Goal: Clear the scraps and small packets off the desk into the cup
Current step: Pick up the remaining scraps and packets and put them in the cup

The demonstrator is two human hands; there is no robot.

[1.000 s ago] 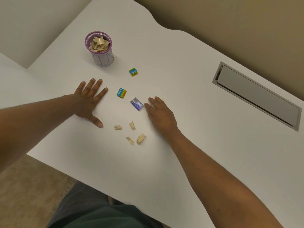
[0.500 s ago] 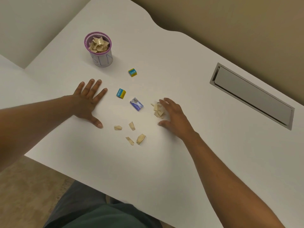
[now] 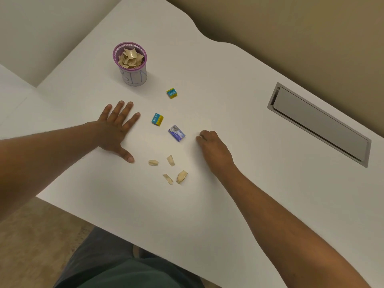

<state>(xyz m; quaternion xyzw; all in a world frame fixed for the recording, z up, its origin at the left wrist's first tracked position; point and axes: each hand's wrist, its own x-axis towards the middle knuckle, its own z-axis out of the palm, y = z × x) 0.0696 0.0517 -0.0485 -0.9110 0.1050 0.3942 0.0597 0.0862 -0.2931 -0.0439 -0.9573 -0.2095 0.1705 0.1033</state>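
A cup (image 3: 135, 78) with a purple rim stands at the back left of the white desk (image 3: 239, 84), filled with tan paper scraps. Two blue-and-yellow packets (image 3: 171, 93) (image 3: 157, 119) and a blue-purple packet (image 3: 176, 133) lie between my hands. Several tan scraps (image 3: 170, 160) lie nearer to me. My left hand (image 3: 116, 129) rests flat on the desk with its fingers spread, left of the packets. My right hand (image 3: 212, 146) sits just right of the blue-purple packet with its fingers curled in. The scraps that lay under it are hidden inside it.
A grey cable hatch (image 3: 318, 125) is set into the desk at the right. The desk's front edge (image 3: 87, 219) runs diagonally close to my lap, and a wall borders the curved back edge.
My right hand slid right and uncovered a small heap of scraps, then closed its fingers over them. My left hand has stayed flat in place.
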